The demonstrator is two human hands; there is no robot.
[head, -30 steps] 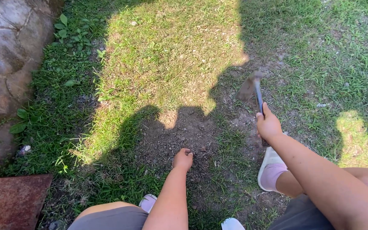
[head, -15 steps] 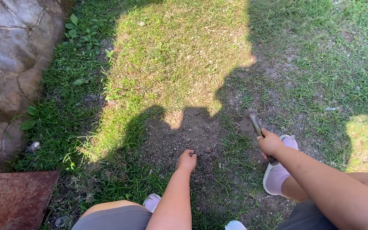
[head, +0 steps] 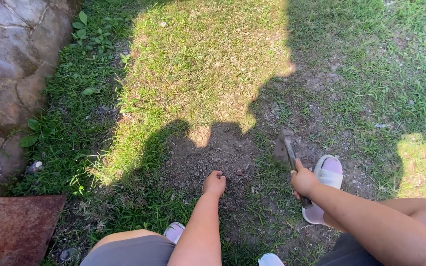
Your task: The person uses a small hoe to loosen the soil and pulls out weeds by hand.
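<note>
Swung down and inward over the last second: small hoe from a raised reach at right of centre to the edge of the bare soil patch, blade at the ground just beside the pale slipper. Right hand closed tight round the handle. Left hand curled nearly shut, knuckles on the dirt at lower centre; anything pinched inside, impossible to tell. Seemingly mid-stroke in loosening or weeding. Next move likely needing a pull through the soil, kept clear of foot and fingers.
</note>
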